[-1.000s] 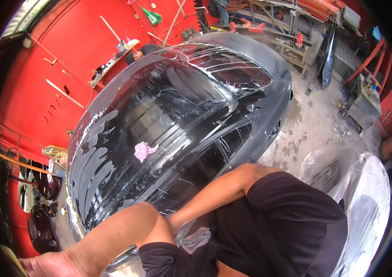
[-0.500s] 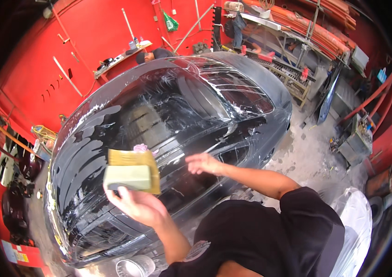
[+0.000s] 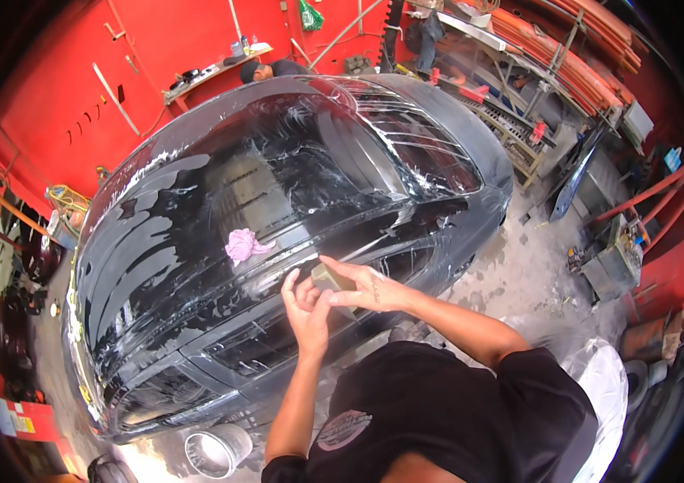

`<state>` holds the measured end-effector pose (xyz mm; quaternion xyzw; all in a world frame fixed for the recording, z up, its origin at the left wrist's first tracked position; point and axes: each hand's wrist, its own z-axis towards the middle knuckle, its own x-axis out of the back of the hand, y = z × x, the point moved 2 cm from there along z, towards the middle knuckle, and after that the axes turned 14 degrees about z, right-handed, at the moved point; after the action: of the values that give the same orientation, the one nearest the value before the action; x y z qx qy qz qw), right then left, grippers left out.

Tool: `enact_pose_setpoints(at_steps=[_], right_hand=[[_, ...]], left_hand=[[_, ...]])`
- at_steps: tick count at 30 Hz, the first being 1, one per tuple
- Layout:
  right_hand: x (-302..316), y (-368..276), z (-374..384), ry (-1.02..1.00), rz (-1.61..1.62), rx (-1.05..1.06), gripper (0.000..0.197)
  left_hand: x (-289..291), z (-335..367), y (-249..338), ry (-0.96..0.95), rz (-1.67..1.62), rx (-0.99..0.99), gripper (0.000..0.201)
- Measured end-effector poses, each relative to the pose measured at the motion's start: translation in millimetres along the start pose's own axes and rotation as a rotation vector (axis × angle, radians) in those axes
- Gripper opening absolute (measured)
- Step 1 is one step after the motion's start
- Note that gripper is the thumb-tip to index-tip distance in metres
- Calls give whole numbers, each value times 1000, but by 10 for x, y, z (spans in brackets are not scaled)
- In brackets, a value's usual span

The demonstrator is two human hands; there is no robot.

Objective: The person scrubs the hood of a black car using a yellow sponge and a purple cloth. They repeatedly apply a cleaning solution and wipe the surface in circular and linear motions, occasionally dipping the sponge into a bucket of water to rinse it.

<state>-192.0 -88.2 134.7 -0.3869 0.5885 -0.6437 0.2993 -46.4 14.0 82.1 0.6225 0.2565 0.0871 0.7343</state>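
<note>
In front of me, just above the near side of a wet black car (image 3: 181, 282), both hands meet around a pale sanding block (image 3: 327, 279). My left hand (image 3: 307, 312) has its fingers curled at the block's left side. My right hand (image 3: 372, 290) grips it from the right, thumb and fingers around it. Parts of the block are covered by my fingers, and the yellow-brown sandpaper on it barely shows. A crumpled pink cloth (image 3: 244, 245) lies on the car roof, beyond my left hand. White streaks and smears run over the dark paint.
A white bucket (image 3: 217, 451) stands on the floor near the car. Another person (image 3: 261, 71) is low behind the far side, by a wall shelf (image 3: 213, 76). A rack with long orange parts (image 3: 575, 72) and a metal stand (image 3: 616, 266) are at the right.
My left hand has brought the block and sandpaper right and toward me, and my right hand has closed on it too. The pink cloth is now uncovered.
</note>
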Motion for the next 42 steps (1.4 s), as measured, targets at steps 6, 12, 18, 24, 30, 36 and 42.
enact_pose_setpoints(at_steps=[6, 12, 18, 24, 30, 36, 42], right_hand=[[-39, 337, 51, 73, -54, 33, 87], [305, 1010, -17, 270, 60, -76, 80], [395, 1014, 477, 406, -172, -125, 67], [282, 863, 1698, 332, -761, 264, 64], [284, 1137, 2711, 223, -1002, 352, 60], [-135, 1457, 2872, 133, -949, 603, 64], [95, 1659, 3887, 130, -718, 616, 48]], left_hand=[[87, 109, -324, -47, 11, 140, 75], [583, 618, -390, -114, 859, -91, 62], [1510, 1656, -343, 180, 1523, -331, 71], [1809, 2259, -783, 133, 1573, -402, 48], [1773, 2339, -734, 259, 1646, -556, 19], [1563, 2741, -570, 318, 1489, -423, 20], [980, 3243, -403, 505, 1167, -576, 20]])
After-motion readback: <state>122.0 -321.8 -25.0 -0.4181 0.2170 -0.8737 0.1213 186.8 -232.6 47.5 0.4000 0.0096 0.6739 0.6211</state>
